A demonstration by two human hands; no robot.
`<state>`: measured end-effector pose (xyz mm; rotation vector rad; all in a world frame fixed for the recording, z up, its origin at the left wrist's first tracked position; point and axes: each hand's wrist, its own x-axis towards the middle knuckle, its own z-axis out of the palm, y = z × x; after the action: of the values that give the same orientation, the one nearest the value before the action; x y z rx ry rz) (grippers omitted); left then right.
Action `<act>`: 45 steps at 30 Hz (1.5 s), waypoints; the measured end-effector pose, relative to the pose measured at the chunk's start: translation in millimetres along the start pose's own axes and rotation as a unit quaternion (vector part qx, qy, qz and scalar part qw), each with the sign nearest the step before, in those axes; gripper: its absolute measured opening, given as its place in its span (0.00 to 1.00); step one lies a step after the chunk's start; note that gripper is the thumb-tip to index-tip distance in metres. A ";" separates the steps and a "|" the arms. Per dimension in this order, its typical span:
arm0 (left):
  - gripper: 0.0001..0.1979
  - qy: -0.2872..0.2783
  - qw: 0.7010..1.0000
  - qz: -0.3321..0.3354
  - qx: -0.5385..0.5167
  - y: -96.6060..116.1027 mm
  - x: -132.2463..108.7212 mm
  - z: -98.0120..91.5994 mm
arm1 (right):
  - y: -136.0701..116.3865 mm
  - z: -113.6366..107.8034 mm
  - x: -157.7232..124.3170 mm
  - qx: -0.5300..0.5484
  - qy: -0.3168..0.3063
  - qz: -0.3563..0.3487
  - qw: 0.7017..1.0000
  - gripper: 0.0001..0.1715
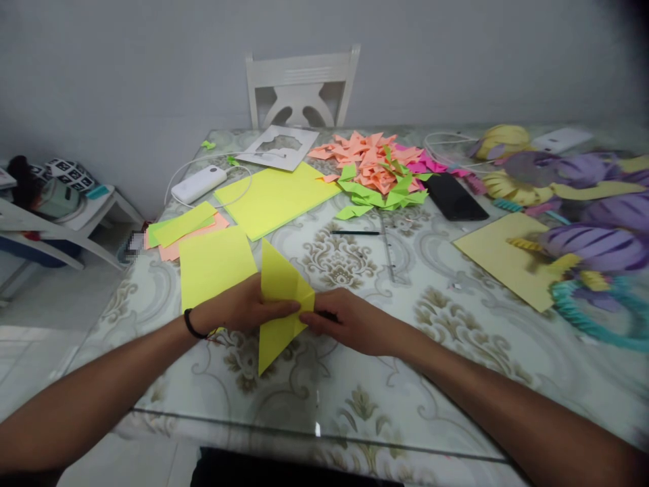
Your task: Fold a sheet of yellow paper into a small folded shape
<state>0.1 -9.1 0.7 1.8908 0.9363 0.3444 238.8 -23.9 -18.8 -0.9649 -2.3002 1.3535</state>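
A folded piece of yellow paper [276,287], roughly triangular, is held above the table between both hands. My left hand [248,304] grips it from the left, thumb on top and the other fingers hidden behind the sheet. On the right, my right hand [342,318] pinches the blunt right-hand corner between thumb and fingers. Just beyond my left hand lies a flat yellow sheet [218,264], and past that a stack of larger yellow paper [278,196].
Folded orange paper pieces [362,159] and green ones [385,189] are heaped at the back. Nearby are a black phone [456,196], a dark pen [355,233], a clear ruler [388,250] and a white power bank [199,184]. Purple paper lanterns [598,245] crowd the right side.
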 end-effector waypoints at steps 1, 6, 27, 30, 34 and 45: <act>0.20 0.001 1.000 -0.003 0.005 -0.1 0.0 -0.1 | -0.4 -0.2 0.2 0.000 -0.002 -0.001 1.000 0.20; 0.20 -0.003 1.000 0.009 0.017 -1.3 0.4 -0.2 | -1.6 0.8 -0.1 0.005 0.008 0.006 1.000 0.21; 0.19 -0.010 0.999 0.028 0.025 -1.9 0.0 0.6 | 1.8 2.6 0.0 0.003 0.008 0.004 1.000 0.22; 0.19 -0.012 0.999 0.022 0.023 -1.1 0.0 0.6 | 1.4 2.1 -0.1 0.006 0.005 0.009 1.000 0.22; 0.19 -0.012 0.999 0.028 0.024 -0.4 -0.3 0.2 | 0.8 2.1 -0.3 0.007 0.004 0.011 1.000 0.22; 0.21 -0.003 1.000 -0.002 -0.011 -1.9 -0.6 -1.5 | 1.9 -4.2 -0.9 0.087 -0.019 0.014 0.996 0.14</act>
<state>-2.1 -8.1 -0.1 1.8689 0.9283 0.3465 242.6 -21.1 -18.2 -0.9269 -2.1598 1.5671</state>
